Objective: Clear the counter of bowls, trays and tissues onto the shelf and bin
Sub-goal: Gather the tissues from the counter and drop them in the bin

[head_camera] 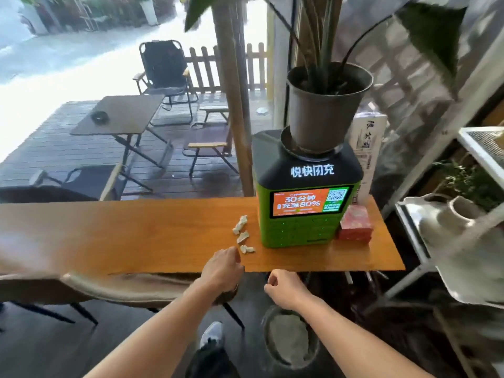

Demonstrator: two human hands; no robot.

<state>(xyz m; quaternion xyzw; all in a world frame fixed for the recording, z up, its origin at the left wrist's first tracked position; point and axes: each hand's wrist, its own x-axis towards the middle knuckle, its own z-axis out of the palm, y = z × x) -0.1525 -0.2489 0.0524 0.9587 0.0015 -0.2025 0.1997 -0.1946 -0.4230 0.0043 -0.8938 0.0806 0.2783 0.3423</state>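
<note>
Head cam: bin (pixel 290 339) w/ tissue inside; left hand (pixel 222 268) curled, right hand (pixel 286 289) fisted, contents unclear.

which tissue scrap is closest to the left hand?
The bottom tissue scrap, nearest the counter's front edge, just right of the left hand. The other two scraps lie farther back toward the window.

Both bare forearms reach forward from the bottom of the view. The left hand (pixel 222 270) is palm down with its fingers curled inward. The right hand (pixel 285 289) is lower, closed into a loose fist.
</note>
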